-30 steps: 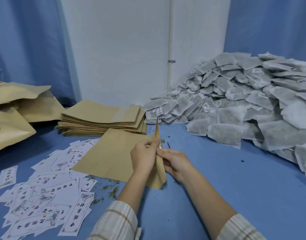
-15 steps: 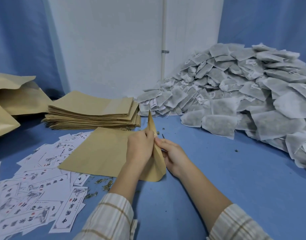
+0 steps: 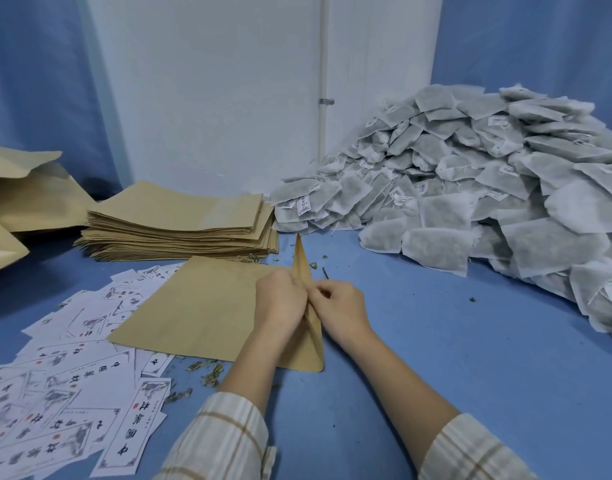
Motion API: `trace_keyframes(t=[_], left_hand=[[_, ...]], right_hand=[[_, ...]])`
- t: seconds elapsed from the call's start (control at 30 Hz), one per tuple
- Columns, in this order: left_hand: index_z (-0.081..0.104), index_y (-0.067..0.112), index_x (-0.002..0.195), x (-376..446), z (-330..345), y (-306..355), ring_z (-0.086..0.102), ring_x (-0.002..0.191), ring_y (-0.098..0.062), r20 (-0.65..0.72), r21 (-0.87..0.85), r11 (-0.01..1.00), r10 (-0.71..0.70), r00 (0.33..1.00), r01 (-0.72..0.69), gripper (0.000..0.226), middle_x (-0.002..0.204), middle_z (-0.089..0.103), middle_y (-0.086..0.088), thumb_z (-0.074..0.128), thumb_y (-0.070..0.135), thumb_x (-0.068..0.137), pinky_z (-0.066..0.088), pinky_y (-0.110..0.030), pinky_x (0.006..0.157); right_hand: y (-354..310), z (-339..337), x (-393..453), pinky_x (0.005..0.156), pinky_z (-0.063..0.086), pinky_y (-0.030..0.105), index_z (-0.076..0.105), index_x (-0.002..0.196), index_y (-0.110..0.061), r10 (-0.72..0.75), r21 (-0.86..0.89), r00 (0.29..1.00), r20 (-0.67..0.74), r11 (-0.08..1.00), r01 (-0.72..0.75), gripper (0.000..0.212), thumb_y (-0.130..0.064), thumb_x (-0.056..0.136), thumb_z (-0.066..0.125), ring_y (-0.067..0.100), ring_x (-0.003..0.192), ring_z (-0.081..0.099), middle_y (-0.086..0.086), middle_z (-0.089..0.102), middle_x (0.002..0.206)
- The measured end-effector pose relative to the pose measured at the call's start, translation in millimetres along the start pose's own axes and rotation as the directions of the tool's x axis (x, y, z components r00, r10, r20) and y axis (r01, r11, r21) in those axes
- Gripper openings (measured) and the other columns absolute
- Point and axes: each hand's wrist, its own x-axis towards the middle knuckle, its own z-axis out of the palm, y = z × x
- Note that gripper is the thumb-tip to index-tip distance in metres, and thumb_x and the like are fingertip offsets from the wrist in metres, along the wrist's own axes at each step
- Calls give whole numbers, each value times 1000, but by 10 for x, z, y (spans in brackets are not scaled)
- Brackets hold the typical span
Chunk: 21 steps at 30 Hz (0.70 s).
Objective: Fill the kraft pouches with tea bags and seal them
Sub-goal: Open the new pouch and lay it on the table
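Pouches (image 3: 180,220), labels (image 3: 65,393) on table (image 3: 470,358)

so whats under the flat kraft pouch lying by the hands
White printed labels poke out beneath the flat kraft pouch's left edge, on the blue table. Anything beneath its middle is covered.

Both forearms reach in from six o'clock, converging toward twelve; plaid sleeves sit pushed back near the elbows; the left hand (image 3: 280,299) and right hand (image 3: 339,306) meet knuckle to knuckle, fingers curled, each pinching the upright edge of a pouch (image 3: 302,268) between them.
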Motion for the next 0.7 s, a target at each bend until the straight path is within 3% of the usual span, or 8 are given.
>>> trace_keyframes(t=[0.1,0.2,0.27,0.33,0.43,0.5,0.57,0.7], left_hand=[[32,10,53,-39,91,-51,32,50,-15,-39,-81,995,-67,997,64,40,55,37,-3,41,6,91,22,-25,43],[27,12,53,-54,142,-98,27,53,-19,-64,-273,945,-205,977,180,40,56,32,-3,42,4,89,20,-30,50],[28,12,55,-66,142,-111,28,56,-20,-64,-313,927,-238,969,207,38,58,33,-4,42,3,88,22,-28,51],[32,9,55,-59,104,-99,31,54,-19,-76,-238,955,-197,977,174,36,58,36,-5,40,4,90,24,-26,47],[47,2,62,-40,-50,30,44,60,-23,-103,-14,999,-54,993,52,29,67,52,-13,39,5,90,29,-24,48],[58,-1,78,-54,-152,190,56,79,-33,-105,173,984,63,992,-44,22,84,62,-21,40,5,90,33,-27,60],[61,0,91,-110,-190,345,59,94,-37,-87,363,924,165,982,-123,20,89,60,-18,42,5,89,34,-30,64],[60,7,101,-232,-128,488,59,101,-31,-3,579,783,281,960,-227,22,97,56,-9,40,7,91,33,-30,66]], right_hand=[[45,49,-11,65,43,34,61,73,3,155,71,987,-43,986,-152,25,-17,85,52,30,73,52,18,64,78],[78,22,14,79,51,37,71,82,-6,338,296,940,-38,903,-313,22,-12,85,51,26,82,63,7,70,85],[102,-10,33,79,52,35,73,82,-12,375,377,927,3,858,-348,21,-13,85,52,21,82,64,1,70,85],[104,-34,50,68,46,28,67,73,-10,311,289,950,-13,911,-294,19,-17,84,53,16,69,56,5,62,69],[50,-91,56,53,37,14,58,84,-24,106,140,984,-146,986,-85,7,-17,82,56,6,55,49,-3,54,53],[29,-121,73,54,38,23,51,87,-31,-97,-84,975,-199,993,82,16,-17,81,55,12,57,49,-5,52,55],[-5,-113,77,56,34,28,55,86,-27,-254,-339,954,-159,922,188,7,-21,81,52,18,69,48,-7,50,68],[-48,-81,116,54,24,27,40,66,-27,-116,-141,979,-167,986,92,17,-24,82,45,14,73,38,-9,44,73]])
